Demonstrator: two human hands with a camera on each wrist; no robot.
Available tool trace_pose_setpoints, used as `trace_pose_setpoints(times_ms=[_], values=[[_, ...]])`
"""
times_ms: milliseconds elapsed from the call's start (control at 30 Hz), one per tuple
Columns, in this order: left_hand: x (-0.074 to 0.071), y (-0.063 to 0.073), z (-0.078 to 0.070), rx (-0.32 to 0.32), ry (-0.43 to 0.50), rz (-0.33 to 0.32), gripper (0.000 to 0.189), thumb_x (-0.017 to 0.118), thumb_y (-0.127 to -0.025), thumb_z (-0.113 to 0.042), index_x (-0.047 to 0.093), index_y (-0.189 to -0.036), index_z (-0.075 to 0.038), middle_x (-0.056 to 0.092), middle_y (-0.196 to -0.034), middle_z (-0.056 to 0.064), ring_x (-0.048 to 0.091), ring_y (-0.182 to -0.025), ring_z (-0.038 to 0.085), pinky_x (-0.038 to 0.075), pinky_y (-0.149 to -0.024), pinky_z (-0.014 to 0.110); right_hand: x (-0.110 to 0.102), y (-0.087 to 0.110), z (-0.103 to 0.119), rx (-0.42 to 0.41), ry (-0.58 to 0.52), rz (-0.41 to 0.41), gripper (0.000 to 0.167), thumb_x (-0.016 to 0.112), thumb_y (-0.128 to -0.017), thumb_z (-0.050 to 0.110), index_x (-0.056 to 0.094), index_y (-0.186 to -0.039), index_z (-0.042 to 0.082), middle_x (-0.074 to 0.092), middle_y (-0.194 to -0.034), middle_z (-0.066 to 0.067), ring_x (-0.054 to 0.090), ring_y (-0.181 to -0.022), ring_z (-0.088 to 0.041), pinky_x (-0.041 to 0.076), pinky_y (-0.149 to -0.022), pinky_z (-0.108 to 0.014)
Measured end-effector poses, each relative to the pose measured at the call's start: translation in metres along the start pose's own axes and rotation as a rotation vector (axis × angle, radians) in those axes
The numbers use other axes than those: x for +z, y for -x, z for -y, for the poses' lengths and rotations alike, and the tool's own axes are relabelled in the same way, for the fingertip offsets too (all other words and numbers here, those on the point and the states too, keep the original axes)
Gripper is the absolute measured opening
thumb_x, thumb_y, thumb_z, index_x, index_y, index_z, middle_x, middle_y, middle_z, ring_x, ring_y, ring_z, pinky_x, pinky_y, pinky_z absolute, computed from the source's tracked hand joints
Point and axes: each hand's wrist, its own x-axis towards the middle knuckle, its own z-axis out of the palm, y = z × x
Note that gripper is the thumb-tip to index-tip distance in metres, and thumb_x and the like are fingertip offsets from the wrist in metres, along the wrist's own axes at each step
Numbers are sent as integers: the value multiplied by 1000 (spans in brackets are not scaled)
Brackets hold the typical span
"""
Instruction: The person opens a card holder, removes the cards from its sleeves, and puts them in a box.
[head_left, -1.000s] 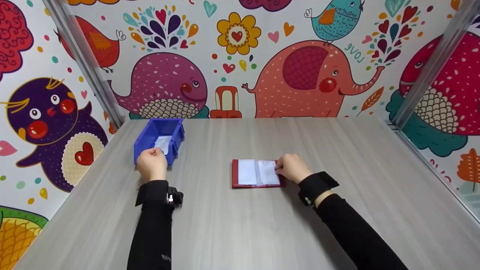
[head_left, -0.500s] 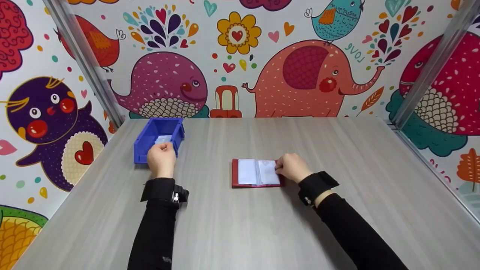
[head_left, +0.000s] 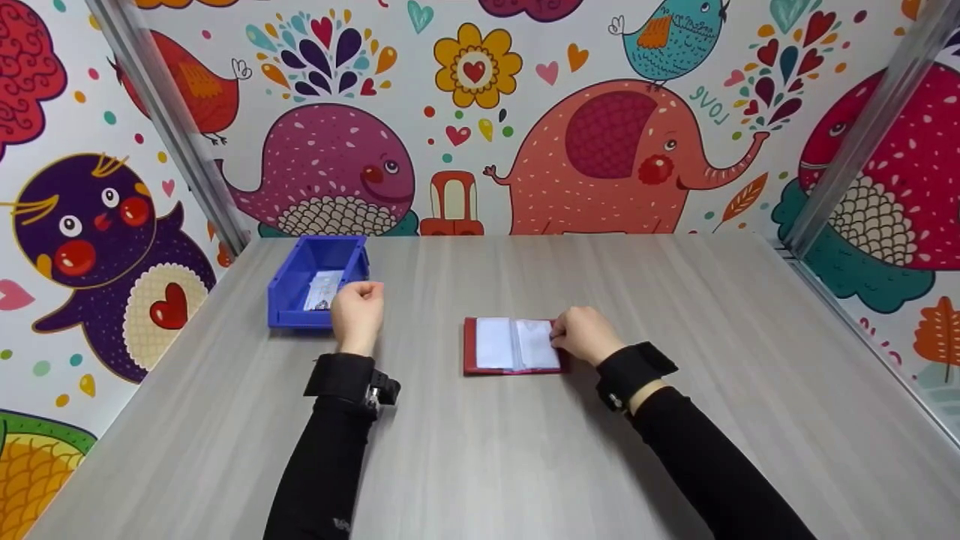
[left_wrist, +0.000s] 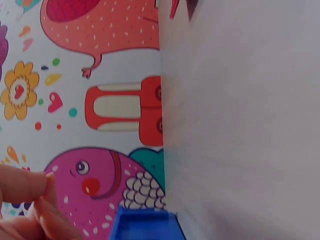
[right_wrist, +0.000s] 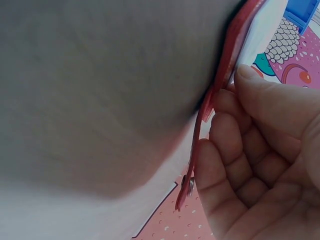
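My left hand (head_left: 358, 311) is raised beside the right side of a blue plastic bin (head_left: 289, 318). Its thumb and fingertips meet in a pinch, also seen on the left hand (left_wrist: 27, 205) in the left wrist view; I cannot tell whether something small is between them. A whitish printed piece (head_left: 322, 289) lies inside the bin. Mid-table, a small red card holder (head_left: 470, 346) lies spread open, showing clear sleeves (head_left: 495, 343). My right hand (head_left: 589, 334) pinches its right edge. The right wrist view shows the thumb over the sleeves and fingers behind the red cover (right_wrist: 232, 47).
The wood-grain table (head_left: 465, 450) runs back to a wall (head_left: 405, 45) printed with cartoon animals. Metal posts (head_left: 169, 120) stand at the corners. On the holder's red flap sits a small metal snap (right_wrist: 188, 185).
My left hand has moved right, from over the bin's front to beside its right side, uncovering more of the whitish piece. The right hand and card holder stay put.
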Motion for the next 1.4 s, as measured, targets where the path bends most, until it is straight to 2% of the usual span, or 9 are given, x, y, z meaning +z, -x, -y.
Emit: trace_pose_setpoints(times_ms=[100, 367, 600, 733, 1000, 1200, 1400], values=[[5, 5, -5, 18, -5, 42, 22, 63, -90, -11, 72, -100, 6, 70, -100, 21, 64, -96, 36, 47, -86, 44, 0, 0, 0, -6, 1, -2, 4, 81, -78, 4, 78, -80, 2, 73, -81, -7, 68, -80, -29, 54, -76, -43], [17, 17, -14, 120, -39, 167, 20, 66, -88, -12, 74, -96, 4, 71, -94, 17, 65, -89, 33, 49, -83, 43, -1, 1, 0, 4, -7, 4, 4, 80, -79, 4, 77, -80, 1, 73, -82, -8, 68, -81, -29, 54, -77, -43], [28, 30, -23, 150, -53, 277, 20, 66, -89, -14, 74, -97, 2, 72, -95, 15, 65, -88, 30, 49, -82, 42, -1, 1, 1, 26, -13, 19, 5, 79, -81, 4, 77, -80, 0, 73, -84, -8, 66, -81, -27, 53, -77, -43], [36, 38, -26, 169, -105, 344, 18, 66, -87, -13, 74, -95, 1, 72, -93, 13, 65, -85, 29, 50, -80, 41, -1, 1, 2, 29, -17, 16, 4, 79, -81, 4, 77, -79, 1, 73, -84, -8, 67, -82, -27, 53, -77, -43], [51, 56, -29, 205, -225, 525, 10, 70, -84, -12, 75, -87, -5, 70, -85, 5, 61, -78, 21, 48, -75, 35, -1, 1, 2, 24, -14, 17, 4, 79, -81, 4, 77, -79, 1, 73, -84, -8, 66, -81, -26, 53, -76, -42], [59, 65, -28, 312, -294, 566, 5, 69, -81, -10, 74, -79, -7, 66, -76, 0, 57, -69, 16, 47, -70, 32, -1, 1, 3, 27, -16, 20, 3, 78, -82, 4, 77, -80, 1, 72, -84, -8, 66, -79, -26, 53, -76, -42], [65, 70, -30, 336, -379, 574, 7, 69, -78, -8, 72, -73, -11, 65, -74, -3, 57, -67, 15, 47, -65, 32, -1, 1, 1, 21, -10, 19, 3, 79, -81, 3, 77, -80, 0, 73, -84, -8, 67, -81, -27, 54, -76, -42]])
